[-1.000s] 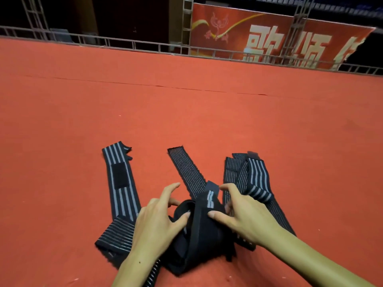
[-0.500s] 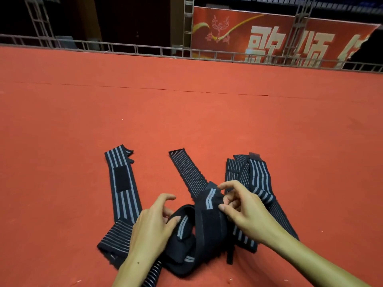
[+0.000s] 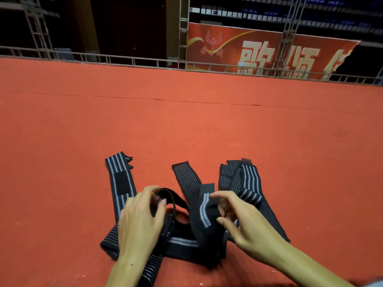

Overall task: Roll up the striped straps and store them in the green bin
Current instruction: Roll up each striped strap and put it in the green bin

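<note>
**Strap layout**

Straps fanned on carpet: one left, one centre, a folded bunch right. Left hand and right hand sit on the near tangle. Railing, then banner, behind.

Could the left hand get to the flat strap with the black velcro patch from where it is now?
Probably yes. The velcro-patch strap lies flat just beyond the left hand with nothing over it, but that hand grips the black strap loop and must release it first.

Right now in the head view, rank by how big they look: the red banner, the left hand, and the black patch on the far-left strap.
1. red banner, though it is farthest away
2. left hand, nearest the camera
3. black patch
</note>
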A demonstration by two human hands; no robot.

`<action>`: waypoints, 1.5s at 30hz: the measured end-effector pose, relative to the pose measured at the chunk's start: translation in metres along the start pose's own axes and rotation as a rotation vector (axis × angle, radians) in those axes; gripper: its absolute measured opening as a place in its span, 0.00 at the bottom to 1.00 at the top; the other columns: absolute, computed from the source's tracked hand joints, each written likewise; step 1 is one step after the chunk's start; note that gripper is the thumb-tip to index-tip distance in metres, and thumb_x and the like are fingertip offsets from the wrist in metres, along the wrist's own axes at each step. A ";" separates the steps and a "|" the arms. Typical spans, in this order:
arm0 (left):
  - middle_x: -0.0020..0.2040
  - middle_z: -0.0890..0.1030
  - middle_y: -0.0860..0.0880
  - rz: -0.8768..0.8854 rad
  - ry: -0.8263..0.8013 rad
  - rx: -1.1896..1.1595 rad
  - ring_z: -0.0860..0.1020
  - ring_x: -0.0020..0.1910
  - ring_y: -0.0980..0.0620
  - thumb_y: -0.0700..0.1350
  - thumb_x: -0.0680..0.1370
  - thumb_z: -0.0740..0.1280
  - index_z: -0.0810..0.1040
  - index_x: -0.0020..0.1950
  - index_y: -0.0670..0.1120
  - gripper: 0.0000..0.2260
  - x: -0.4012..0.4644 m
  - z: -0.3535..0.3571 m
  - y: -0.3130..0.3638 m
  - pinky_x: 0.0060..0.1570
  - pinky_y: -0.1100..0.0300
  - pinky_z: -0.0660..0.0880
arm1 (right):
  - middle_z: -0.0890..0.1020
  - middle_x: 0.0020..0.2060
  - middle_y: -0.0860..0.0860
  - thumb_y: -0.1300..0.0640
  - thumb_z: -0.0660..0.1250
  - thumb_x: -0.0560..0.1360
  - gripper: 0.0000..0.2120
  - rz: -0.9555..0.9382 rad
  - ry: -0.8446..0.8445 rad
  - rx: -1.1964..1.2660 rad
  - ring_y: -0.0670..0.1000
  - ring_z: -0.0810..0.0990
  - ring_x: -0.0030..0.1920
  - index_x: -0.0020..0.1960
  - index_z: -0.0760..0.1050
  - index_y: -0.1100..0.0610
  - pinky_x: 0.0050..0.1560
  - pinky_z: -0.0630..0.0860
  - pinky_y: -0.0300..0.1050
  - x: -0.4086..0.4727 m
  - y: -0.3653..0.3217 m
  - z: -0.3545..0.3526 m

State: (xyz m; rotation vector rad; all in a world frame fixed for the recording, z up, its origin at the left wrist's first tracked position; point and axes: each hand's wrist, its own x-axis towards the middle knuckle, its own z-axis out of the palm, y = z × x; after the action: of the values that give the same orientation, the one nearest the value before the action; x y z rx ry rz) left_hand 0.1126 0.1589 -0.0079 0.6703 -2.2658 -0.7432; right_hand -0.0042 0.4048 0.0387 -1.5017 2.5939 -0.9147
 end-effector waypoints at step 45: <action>0.49 0.80 0.65 0.354 -0.452 0.065 0.70 0.51 0.60 0.51 0.83 0.66 0.66 0.73 0.63 0.19 0.029 0.105 0.031 0.65 0.55 0.66 | 0.73 0.57 0.31 0.26 0.59 0.79 0.27 0.131 -0.113 -0.203 0.33 0.72 0.60 0.75 0.63 0.33 0.62 0.73 0.38 -0.041 0.014 -0.013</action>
State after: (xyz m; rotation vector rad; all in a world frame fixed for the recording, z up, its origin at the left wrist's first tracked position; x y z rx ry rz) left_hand 0.0113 0.1969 -0.0408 0.1182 -2.7278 -0.6973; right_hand 0.0028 0.4486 0.0317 -1.3569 2.7317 -0.5527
